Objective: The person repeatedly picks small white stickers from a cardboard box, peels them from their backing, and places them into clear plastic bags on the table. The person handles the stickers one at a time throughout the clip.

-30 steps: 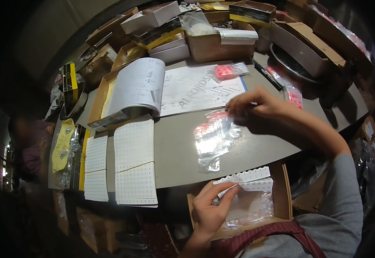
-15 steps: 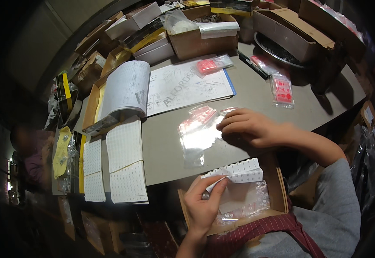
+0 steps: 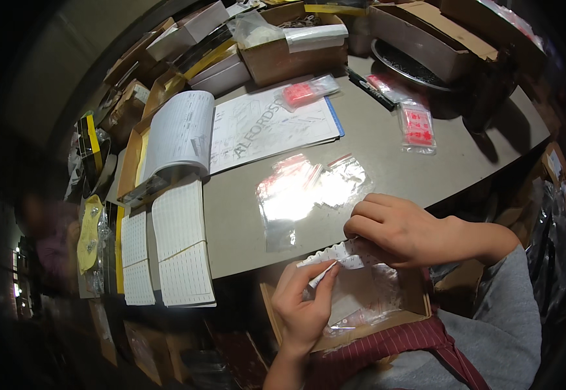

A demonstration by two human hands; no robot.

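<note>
My left hand (image 3: 306, 305) pinches the near end of a white strip of small labels (image 3: 335, 257), held over an open cardboard box (image 3: 419, 302) on my lap. My right hand (image 3: 403, 231) rests its curled fingers on the strip's far end, at the table's front edge. Clear plastic bags (image 3: 367, 302) lie inside the box under the strip. Just beyond my right hand, a clear zip bag with red print (image 3: 302, 192) lies flat on the grey table (image 3: 374, 130).
White label sheets (image 3: 179, 244) lie at the left, beside an open notebook (image 3: 182, 133) and a large paper sheet (image 3: 267, 127). Small red-filled bags (image 3: 416, 127) lie at the right. Cardboard boxes (image 3: 296, 45) crowd the far edge, with a round dark tray (image 3: 413, 65).
My right hand has drawn back from the clear bag on the table to the label strip over the box. My left hand stays on the strip.
</note>
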